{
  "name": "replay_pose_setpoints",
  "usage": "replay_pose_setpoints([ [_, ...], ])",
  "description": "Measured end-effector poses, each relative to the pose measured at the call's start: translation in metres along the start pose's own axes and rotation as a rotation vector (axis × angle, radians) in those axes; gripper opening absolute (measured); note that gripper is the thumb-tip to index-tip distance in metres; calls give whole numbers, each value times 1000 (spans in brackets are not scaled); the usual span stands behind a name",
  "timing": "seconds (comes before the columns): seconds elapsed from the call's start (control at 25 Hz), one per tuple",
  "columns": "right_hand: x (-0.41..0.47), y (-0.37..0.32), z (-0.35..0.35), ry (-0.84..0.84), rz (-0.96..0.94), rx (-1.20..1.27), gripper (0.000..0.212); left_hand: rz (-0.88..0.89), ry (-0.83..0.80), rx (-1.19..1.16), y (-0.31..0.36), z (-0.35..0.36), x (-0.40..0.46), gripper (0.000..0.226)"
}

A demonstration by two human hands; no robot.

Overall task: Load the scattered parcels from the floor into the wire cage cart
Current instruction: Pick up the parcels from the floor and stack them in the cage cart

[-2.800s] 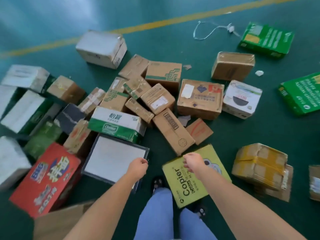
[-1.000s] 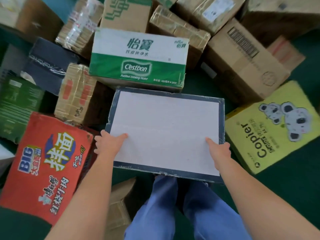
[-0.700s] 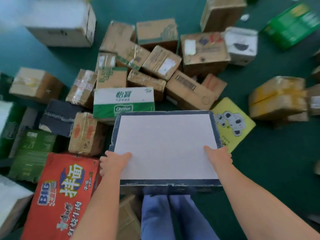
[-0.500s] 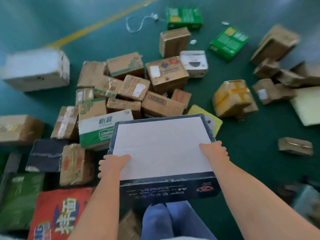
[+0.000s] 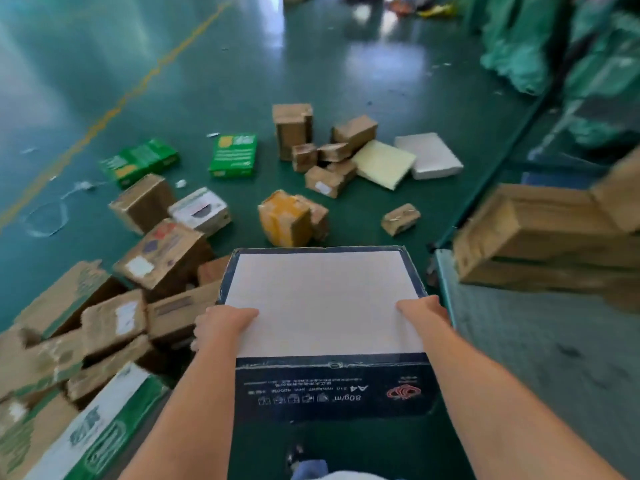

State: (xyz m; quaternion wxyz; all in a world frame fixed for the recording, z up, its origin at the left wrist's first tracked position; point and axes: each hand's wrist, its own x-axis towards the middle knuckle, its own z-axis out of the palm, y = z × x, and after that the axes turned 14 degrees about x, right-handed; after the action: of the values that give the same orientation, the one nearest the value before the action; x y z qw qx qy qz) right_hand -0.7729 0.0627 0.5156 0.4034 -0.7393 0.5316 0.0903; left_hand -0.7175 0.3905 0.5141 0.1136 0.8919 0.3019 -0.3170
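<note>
Bare green floor [image 5: 363,223] lies ahead; piled cartons [image 5: 114,317] crowd the left.

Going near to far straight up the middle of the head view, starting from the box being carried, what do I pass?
Dark blue box with white top, gripped by left hand and right hand → yellow-taped parcel → cluster of small brown boxes → tall brown box → bare green floor.

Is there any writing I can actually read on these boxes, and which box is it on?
"A4", seen upside down: near side of the dark blue box gripped by the left hand and the right hand.
"80g/m", upside down: same side, beside it.
Remaining small print and the red logo there: too small to read.
Green and white carton: lettering blurred.
Green boxes and brown parcel labels: too blurred.
</note>
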Motion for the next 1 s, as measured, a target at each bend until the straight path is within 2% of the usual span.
replay_pose_setpoints([
  [0.24, 46, 120, -161, 214, 241, 262, 61, 422, 83, 305, 161, 59, -132, 81],
  [0.4, 66, 215, -266, 345, 366, 405, 57, 551, 81, 402, 251, 134, -232, 93],
  [0.56, 81, 291, -354, 432, 463, 492, 56, 709, 103, 493, 321, 201, -334, 90],
  [0.84, 105, 361, -435, 620, 654, 642, 56, 1024, 88, 659, 436, 291, -428, 85],
  [1.0, 139, 361, -470, 728, 738, 682, 47, 1158, 58, 743, 524, 334, -460, 79],
])
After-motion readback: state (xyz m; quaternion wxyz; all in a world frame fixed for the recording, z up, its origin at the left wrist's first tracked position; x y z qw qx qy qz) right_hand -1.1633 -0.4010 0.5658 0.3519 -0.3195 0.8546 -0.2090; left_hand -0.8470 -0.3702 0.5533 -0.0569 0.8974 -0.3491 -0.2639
